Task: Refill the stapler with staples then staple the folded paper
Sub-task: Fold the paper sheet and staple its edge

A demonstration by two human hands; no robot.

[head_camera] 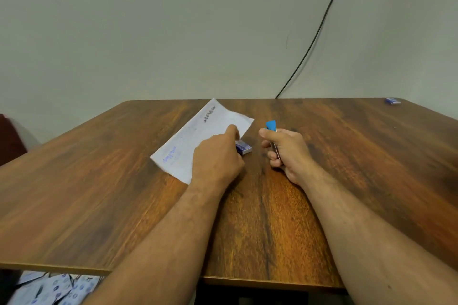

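A folded white paper (198, 138) with handwriting lies at an angle in the middle of the wooden table (99, 181). My left hand (218, 156) rests over its right edge, fingers on or over a small blue staple box (244, 148); whether it grips the box is unclear. My right hand (285, 151) is closed around a blue stapler (271, 126). Only the stapler's blue tip and a strip of metal show above and between the fingers.
A second small blue box (392, 101) lies at the far right corner of the table. A black cable (319, 30) runs down the wall behind the table. Patterned cloth (54, 287) shows below the front edge at left.
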